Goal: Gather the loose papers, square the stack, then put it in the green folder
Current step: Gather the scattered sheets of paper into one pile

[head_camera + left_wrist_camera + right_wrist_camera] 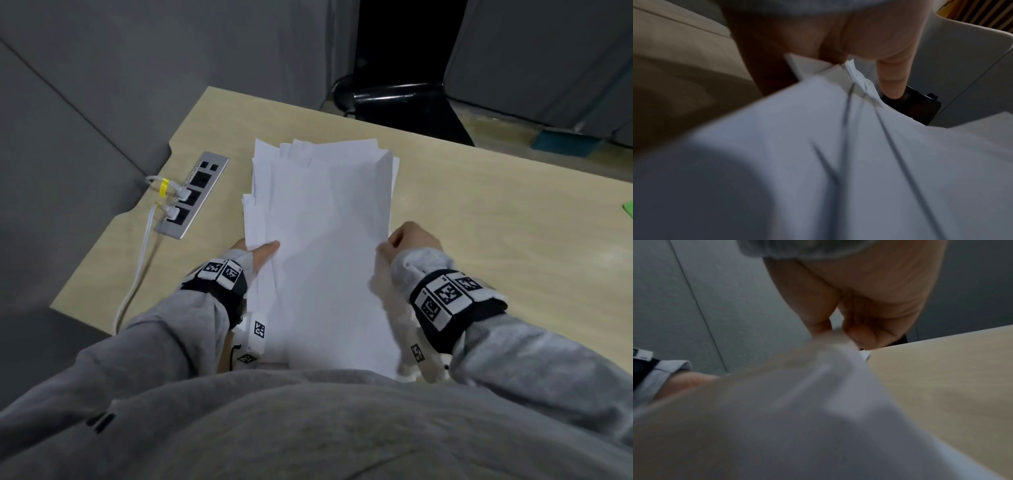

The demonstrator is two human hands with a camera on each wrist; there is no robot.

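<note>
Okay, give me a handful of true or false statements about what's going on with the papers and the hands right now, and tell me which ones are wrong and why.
1. Both hands hold the paper stack. True: the left hand grips its left edge, the right hand its right edge.
2. The stack's edges are neatly squared. False: sheets stick out unevenly at the far end and left side.
3. The papers are already inside the green folder. False: only a green sliver shows at the table's right edge, apart from the stack.
4. White plugs sit in the power strip. True.
</note>
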